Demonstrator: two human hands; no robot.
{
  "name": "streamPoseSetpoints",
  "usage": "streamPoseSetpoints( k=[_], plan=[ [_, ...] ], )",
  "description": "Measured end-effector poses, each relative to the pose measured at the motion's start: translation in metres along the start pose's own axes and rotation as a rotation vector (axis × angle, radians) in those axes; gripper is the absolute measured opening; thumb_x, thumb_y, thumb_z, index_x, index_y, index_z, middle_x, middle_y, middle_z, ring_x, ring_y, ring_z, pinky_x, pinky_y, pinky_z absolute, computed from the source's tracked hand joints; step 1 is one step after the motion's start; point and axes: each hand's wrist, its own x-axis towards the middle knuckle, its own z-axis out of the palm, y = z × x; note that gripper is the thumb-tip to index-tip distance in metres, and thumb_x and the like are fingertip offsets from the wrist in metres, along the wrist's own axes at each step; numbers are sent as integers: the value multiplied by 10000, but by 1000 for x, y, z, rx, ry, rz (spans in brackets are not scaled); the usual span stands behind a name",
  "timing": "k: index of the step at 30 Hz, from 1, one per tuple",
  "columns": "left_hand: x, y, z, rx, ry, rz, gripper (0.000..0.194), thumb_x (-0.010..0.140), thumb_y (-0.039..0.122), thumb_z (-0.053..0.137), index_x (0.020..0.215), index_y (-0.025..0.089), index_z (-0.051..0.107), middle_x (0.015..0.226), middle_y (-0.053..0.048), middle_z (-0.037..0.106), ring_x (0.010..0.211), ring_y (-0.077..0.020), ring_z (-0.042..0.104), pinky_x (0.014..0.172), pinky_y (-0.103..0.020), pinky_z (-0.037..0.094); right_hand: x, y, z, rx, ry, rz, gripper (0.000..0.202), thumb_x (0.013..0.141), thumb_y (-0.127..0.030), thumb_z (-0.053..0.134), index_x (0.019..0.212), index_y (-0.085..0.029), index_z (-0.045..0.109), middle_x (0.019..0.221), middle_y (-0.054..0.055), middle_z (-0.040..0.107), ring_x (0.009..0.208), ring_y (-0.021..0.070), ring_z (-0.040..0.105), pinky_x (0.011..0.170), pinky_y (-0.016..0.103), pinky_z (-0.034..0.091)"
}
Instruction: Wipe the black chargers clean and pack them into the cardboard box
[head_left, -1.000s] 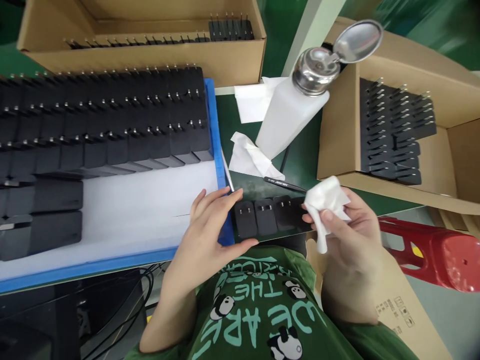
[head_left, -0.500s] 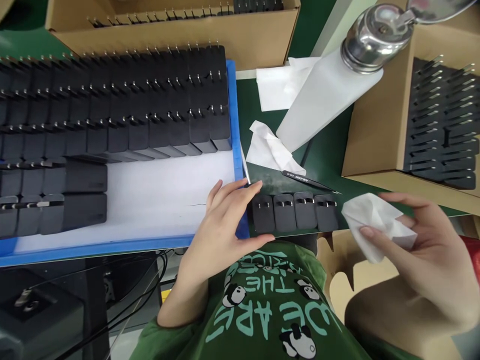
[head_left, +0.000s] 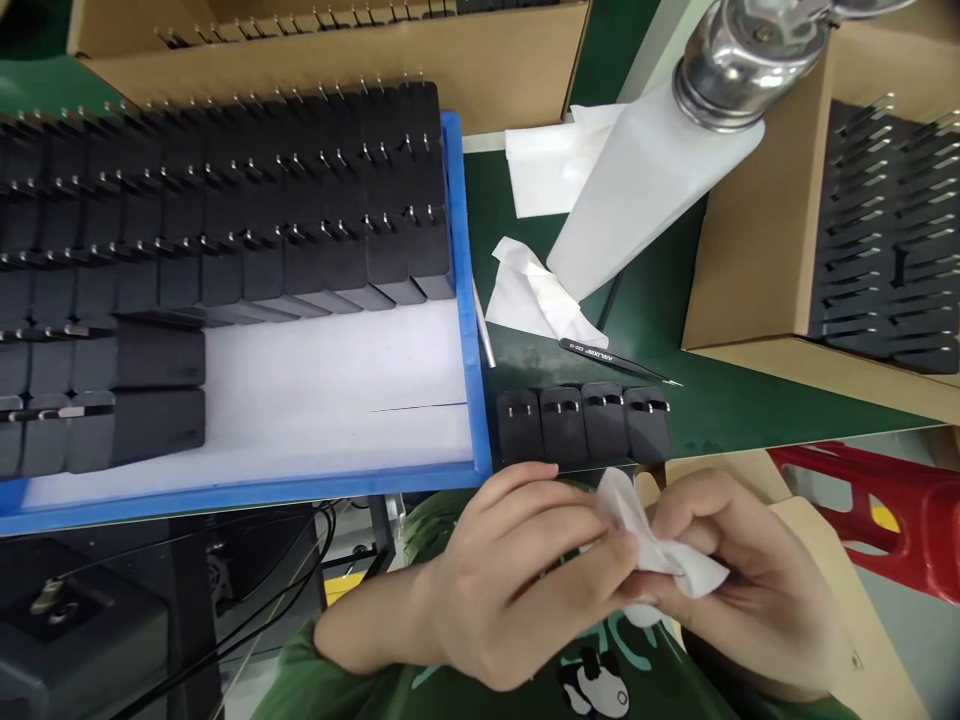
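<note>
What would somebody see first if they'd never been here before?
Probably the rows of black, metal-pronged plastic blocks, packed in the blue-rimmed, white-floored tray filling the left of the view. Next might be the big silver-topped, whitish plastic bottle at upper right, beside an open brown cardboard box. Then perhaps the crumpled white tissue or cloth low in the view, between the person's left grip and right grip.

Close head-worn view, forward and down
</note>
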Motion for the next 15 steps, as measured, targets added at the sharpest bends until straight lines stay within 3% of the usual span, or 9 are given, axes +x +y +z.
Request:
streamPoseSetpoints(
  k=[3, 6, 8, 11, 13, 15],
  plan=[
    [-1, -3, -2, -69, 8, -3, 155, 901, 79, 640, 1046, 105, 688, 910, -72, 785, 873, -179, 755, 970, -326, 611, 0, 1, -9, -110, 26, -3, 403, 815, -188, 801, 1098, -314, 544, 687, -83, 709, 489, 116, 622, 473, 189, 507],
    [-4, -2, -2, -131, 44, -52, 188, 872, 42, 644, 1035, 127, 682, 894, -59, 778, 848, -164, 751, 961, -312, 621, 4, 3, -17, -148, 2, -148, 202, 850, -153, 752, 975, -269, 644, 698, -43, 685, 549, 127, 639, 506, 215, 541],
    [-4, -1, -1, -170, 38, -87, 169, 883, 67, 661, 1028, 153, 671, 890, -49, 777, 823, -148, 754, 950, -300, 625, 7, 7, -17, -103, 32, -278, 72, 901, -215, 703, 844, -249, 674, 845, 25, 701, 752, 188, 710, 642, 304, 620],
    [-1, -1, 0, -245, 47, -100, 122, 907, 102, 654, 1016, 155, 662, 878, -58, 772, 794, -142, 750, 914, -303, 629, 10, 14, -5, -55, 125, -366, 197, 948, -350, 658, 781, -246, 647, 1229, 86, 696, 1220, 303, 663, 987, 501, 604],
    [0, 1, 3, -257, 98, -110, 127, 901, 99, 660, 1020, 144, 665, 883, -65, 768, 803, -151, 741, 849, -317, 629, 12, 17, 7, 9, 153, -411, 160, 963, -355, 639, 845, -248, 626, 1210, 76, 728, 1221, 295, 672, 1048, 529, 577],
    [0, 4, 6, -209, 167, -107, 160, 887, 102, 677, 1041, 141, 676, 882, -61, 759, 816, -168, 722, 763, -328, 617, 12, 17, 19, 68, 158, -472, 49, 959, -294, 643, 954, -245, 642, 1045, 61, 758, 1029, 266, 736, 944, 496, 628]
  ],
)
